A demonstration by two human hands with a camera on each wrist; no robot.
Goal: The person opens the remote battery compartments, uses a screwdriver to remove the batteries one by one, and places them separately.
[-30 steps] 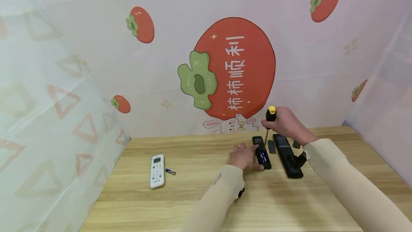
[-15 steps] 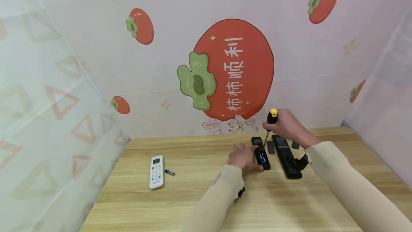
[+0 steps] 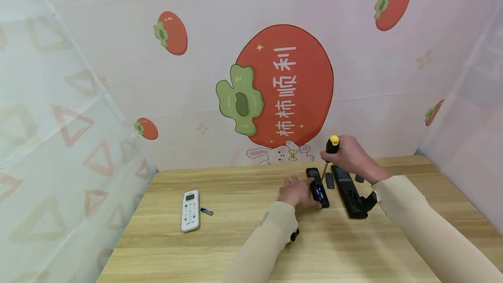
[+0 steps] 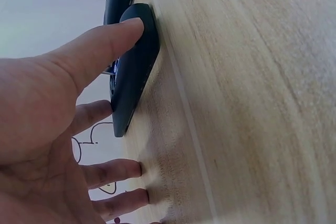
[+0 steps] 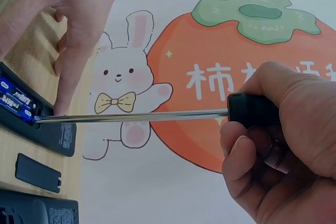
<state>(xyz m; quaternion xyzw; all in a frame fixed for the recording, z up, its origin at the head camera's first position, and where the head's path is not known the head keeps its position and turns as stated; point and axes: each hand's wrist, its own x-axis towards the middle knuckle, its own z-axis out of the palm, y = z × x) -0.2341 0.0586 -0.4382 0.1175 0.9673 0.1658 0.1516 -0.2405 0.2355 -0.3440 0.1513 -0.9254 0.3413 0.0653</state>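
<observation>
A small black remote (image 3: pixel 319 190) lies face down on the wooden table (image 3: pixel 220 239) with its battery bay open and blue batteries (image 5: pixel 16 100) showing. My left hand (image 3: pixel 298 192) steadies it: the thumb (image 4: pixel 105 40) presses its near end, one finger (image 5: pixel 73 66) touches its side, and the other fingers lie straight on the table. My right hand (image 3: pixel 349 155) grips a screwdriver (image 3: pixel 332 143) with a black and yellow handle. Its shaft (image 5: pixel 131 115) reaches left, and the tip sits at the batteries. The loose battery cover (image 3: pixel 330 180) lies just right of the remote.
A longer black remote (image 3: pixel 347 191) lies under my right forearm, with a small black piece (image 3: pixel 359 178) beyond it. A white remote (image 3: pixel 191 210) and a loose battery (image 3: pixel 206 211) lie at the left. Printed curtain walls enclose the table on three sides.
</observation>
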